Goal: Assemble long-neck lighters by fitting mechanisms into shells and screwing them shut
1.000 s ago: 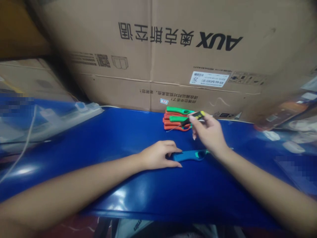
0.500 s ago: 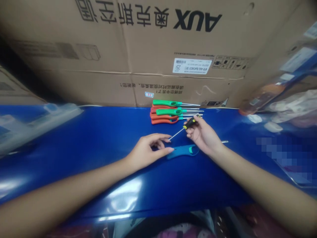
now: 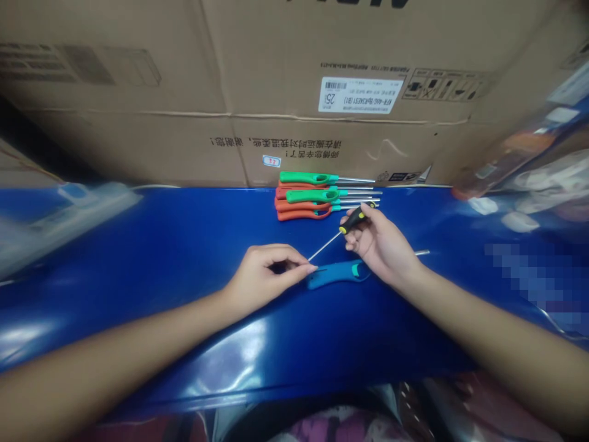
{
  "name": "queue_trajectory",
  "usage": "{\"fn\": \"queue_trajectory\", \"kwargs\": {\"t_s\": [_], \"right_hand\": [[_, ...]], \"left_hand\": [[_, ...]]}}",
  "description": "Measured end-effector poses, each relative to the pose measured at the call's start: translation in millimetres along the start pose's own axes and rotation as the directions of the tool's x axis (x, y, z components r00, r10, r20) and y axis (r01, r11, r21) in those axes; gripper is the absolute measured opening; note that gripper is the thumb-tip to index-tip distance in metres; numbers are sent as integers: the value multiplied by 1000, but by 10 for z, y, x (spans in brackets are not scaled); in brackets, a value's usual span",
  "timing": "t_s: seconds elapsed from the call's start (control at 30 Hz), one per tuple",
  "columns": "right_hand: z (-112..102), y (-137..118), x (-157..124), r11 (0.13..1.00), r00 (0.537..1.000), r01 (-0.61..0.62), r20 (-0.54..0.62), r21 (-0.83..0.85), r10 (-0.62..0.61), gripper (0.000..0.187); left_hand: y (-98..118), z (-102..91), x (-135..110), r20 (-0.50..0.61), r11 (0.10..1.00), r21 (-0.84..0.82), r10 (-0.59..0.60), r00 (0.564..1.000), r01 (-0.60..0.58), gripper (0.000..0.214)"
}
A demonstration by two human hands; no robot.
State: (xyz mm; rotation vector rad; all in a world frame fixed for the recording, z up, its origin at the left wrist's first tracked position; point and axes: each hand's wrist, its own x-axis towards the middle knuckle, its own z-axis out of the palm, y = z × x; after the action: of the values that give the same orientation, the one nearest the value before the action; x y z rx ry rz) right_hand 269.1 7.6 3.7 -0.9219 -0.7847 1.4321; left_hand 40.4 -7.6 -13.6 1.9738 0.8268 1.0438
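My right hand (image 3: 380, 239) is closed around the black-and-yellow handle of a screwdriver (image 3: 324, 247), its shaft slanting down to the left. At the shaft's tip, the thumb and fingers of my left hand (image 3: 269, 273) are pinched together; whatever is between them is too small or hidden to make out. Just below lies a blue long-necked lighter (image 3: 334, 274) on the blue table, partly covered by my right hand, its metal tube showing beyond the wrist. Behind the hands is a pile of several green and orange lighters (image 3: 306, 212), metal tubes pointing right.
A large cardboard box (image 3: 276, 73) with printed labels stands upright along the back of the blue table (image 3: 193, 221). On the left sits a blurred clear plastic item (image 3: 92, 212). An orange-tinted bottle (image 3: 504, 162) and white plastic bags (image 3: 564, 190) are at the right.
My left thumb and fingers have closed together at the screwdriver's tip; they were apart before. The view has tilted down slightly. My right hand keeps its hold on the screwdriver.
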Motion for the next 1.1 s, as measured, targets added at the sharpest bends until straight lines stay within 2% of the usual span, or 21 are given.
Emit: {"fn": "queue_trajectory", "kwargs": {"t_s": [0.17, 0.43, 0.73, 1.0, 1.1], "right_hand": [[26, -28, -49, 997, 998, 48, 39, -65, -45, 33], [65, -84, -172, 952, 970, 228, 135, -203, -204, 26], [120, -126, -332, 867, 896, 428, 243, -256, -371, 22], [141, -159, -362, 831, 849, 498, 336, -248, -408, 22], [129, -141, -390, 793, 817, 544, 387, -273, -427, 19]], "left_hand": [[-16, 2, -8, 25, 983, 83, 160, 987, -162, 10], [-14, 4, -17, 69, 960, 133, 237, 969, -245, 6], [-31, -14, -6, 107, 950, 186, 233, 967, -250, 8], [-58, -31, -10, 124, 945, 228, 210, 970, -234, 9], [-61, -28, -8, 126, 941, 238, 215, 968, -240, 10]]}}
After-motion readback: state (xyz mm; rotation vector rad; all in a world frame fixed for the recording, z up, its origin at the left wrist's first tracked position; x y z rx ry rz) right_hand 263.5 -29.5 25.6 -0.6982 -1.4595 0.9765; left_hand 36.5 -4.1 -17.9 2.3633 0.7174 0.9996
